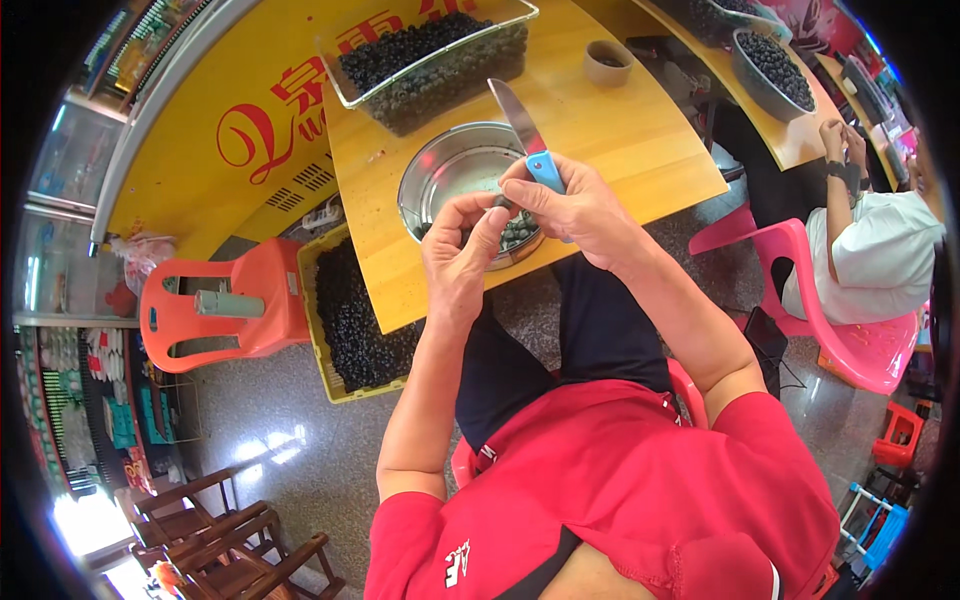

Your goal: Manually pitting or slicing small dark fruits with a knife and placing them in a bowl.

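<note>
Over the metal bowl (408,190), my left hand (460,250) pinches a small dark rounded piece (503,202) that looks like a snail. My right hand (580,208) holds a knife (520,118) with a blue handle, its blade pointing up and away from me. The thumb and fingers of that hand also come up against the dark piece. Several greenish-grey pieces lie in the bottom of the bowl, partly hidden behind my hands. Beyond the bowl stands a clear plastic tub (440,95) heaped with similar dark pieces.
A brown cup (607,64) stands on the wooden table (650,150). Left of the table are a yellow crate (335,385) of dark pieces and an orange chair (225,310). To the right, a person (880,240) sits on a pink chair (850,340) near a filled bowl (770,75).
</note>
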A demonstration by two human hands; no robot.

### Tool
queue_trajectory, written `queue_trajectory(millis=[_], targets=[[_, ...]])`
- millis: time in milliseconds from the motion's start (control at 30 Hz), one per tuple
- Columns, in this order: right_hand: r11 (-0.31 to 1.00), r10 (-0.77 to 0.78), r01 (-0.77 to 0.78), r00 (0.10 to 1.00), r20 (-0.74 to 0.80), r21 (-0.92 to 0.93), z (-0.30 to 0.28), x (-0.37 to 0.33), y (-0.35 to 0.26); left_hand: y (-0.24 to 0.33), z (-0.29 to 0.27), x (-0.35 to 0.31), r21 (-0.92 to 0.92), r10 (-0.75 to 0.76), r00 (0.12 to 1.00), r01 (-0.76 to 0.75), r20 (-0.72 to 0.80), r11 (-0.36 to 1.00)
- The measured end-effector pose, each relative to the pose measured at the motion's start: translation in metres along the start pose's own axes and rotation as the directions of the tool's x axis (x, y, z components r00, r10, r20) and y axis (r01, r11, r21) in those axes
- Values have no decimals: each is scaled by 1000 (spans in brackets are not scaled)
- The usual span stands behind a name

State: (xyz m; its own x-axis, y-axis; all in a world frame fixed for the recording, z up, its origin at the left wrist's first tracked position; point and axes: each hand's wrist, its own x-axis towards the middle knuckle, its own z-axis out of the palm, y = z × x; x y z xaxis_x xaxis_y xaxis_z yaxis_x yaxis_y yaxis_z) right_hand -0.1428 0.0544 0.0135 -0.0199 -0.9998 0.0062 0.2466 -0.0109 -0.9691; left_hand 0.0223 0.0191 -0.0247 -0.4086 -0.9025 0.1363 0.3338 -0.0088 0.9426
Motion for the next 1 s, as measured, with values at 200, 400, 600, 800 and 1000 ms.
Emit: queue_trajectory(millis=[200, 400, 600, 800, 1000], targets=[[928, -281, 267, 959, -18, -259, -3, 2, 20, -3, 4, 1, -293, -41, 999, 46, 23, 955], [562, -506, 430, 855, 118, -707, -1, -17, 17, -3, 6, 1, -361, -30, 999, 37, 25, 932], [439, -583, 445, 802, 129, -780, -3, -20, 18, -4, 10, 1, -344, -33, 998, 46, 44, 938], [395, -594, 429, 794, 131, -812, -4, -21, 19, -5, 14, 0, -366, -1, 999, 16, 42, 930], [386, -587, 414, 800, 126, -824, -6, -22, 20, -6, 15, -1, -359, 41, 999, -26, 35, 933]])
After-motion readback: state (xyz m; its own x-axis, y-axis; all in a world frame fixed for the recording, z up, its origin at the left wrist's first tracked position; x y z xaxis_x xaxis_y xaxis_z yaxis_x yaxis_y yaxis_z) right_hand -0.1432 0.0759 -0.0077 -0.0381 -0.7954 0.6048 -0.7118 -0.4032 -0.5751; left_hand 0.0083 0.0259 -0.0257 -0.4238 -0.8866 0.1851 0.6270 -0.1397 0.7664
